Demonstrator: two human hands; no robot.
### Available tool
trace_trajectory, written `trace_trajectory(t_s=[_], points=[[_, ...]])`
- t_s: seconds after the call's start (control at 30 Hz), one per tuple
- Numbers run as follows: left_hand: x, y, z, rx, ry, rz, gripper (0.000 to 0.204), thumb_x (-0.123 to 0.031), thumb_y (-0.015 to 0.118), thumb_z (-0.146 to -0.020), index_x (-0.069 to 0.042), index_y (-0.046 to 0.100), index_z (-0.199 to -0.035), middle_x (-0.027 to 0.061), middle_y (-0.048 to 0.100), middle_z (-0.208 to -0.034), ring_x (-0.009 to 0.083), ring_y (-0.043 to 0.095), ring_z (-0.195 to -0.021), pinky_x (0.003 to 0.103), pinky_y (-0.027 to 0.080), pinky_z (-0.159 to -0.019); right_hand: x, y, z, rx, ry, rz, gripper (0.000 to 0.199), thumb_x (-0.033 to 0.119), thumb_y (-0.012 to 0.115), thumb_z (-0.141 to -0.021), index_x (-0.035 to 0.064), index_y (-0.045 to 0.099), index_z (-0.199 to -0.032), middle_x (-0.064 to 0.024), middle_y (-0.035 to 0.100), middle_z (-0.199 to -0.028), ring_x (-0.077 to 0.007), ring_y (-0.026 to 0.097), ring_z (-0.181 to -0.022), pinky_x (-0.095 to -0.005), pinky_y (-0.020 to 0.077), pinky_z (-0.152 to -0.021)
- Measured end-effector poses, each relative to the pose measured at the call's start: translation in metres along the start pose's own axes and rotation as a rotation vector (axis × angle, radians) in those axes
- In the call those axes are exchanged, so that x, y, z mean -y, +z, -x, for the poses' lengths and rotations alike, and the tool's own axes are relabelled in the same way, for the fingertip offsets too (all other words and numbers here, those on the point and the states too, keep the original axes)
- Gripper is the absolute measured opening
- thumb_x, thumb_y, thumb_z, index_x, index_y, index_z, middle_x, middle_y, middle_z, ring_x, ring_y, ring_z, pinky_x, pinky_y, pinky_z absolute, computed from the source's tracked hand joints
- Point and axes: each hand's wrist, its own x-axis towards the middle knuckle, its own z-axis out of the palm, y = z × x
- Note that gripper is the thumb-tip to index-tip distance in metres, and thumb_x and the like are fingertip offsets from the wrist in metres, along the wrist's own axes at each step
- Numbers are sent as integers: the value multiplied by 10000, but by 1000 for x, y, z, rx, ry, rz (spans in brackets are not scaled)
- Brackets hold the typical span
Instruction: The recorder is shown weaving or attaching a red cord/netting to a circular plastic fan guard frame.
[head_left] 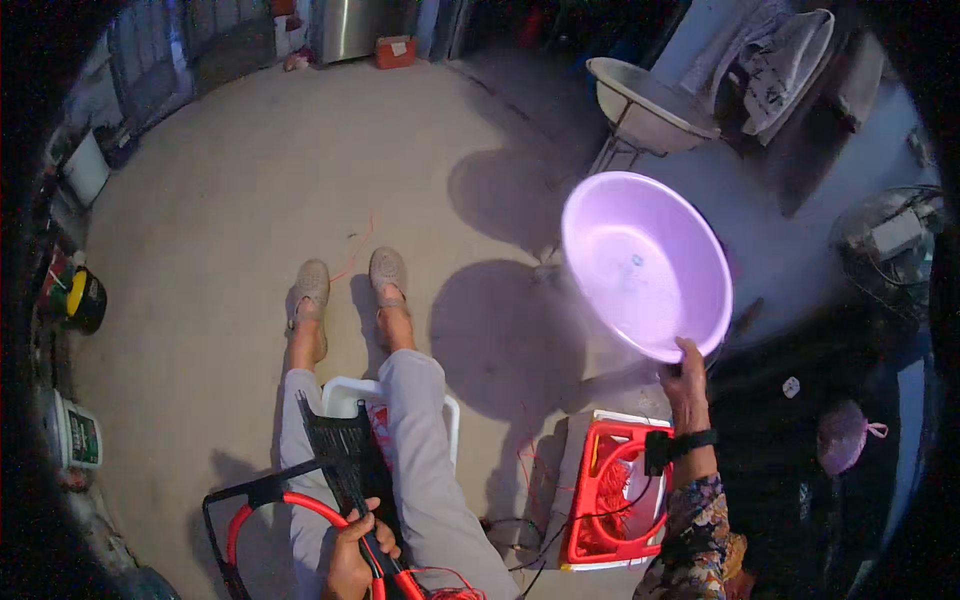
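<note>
My right hand is closed on the near rim of a round light-purple plastic basin, thumb over the edge. The basin is held out to the right, with its inside facing me. Low in front of my lap, my left hand is closed around an article with red tubing, a black angular frame and a fan of black strands; I cannot tell its kind. A white plastic tub stands between my legs. Red cord lies at my lap.
Below my right forearm sits a box holding a red frame and bundled red cord. A large pale basin rests on a stand at the far right. Buckets line the left wall. A red box stands at the back.
</note>
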Motion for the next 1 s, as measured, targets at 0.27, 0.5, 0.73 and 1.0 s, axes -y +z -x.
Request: trace_trajectory(t_s=[0.27,0.5,0.73,1.0], points=[[-4,-21,-5,41,24,6,217,-236,525,-891,-215,550,-1105,22,463,-609,165,454,-521,343,387,-495,98,-79,112,-234,-64,-195,319,52,622,-742,8,521,-1042,-87,603,-936,-198,599,-819,-273,528,-675],[13,-12,-7,140,92,-8,240,-220,503,-905,-190,520,-1142,17,450,-638,147,434,-543,314,390,-505,128,-184,226,-431,-99,-199,349,74,684,-697,26,531,-1007,-63,582,-894,-196,585,-755,-270,508,-597],[3,-27,-7,219,77,10,228,-245,520,-898,-191,521,-1119,23,453,-629,155,444,-540,318,389,-508,63,-242,326,-497,-132,-254,466,58,610,-702,30,466,-1145,-96,583,-1001,-218,606,-844,-311,562,-679],[5,-17,2,158,126,-26,228,-218,554,-869,-166,546,-1091,31,460,-606,179,454,-536,351,405,-510,34,-205,341,-253,77,-35,271,78,597,-724,27,518,-978,-77,564,-880,-199,599,-812,-312,547,-717]])
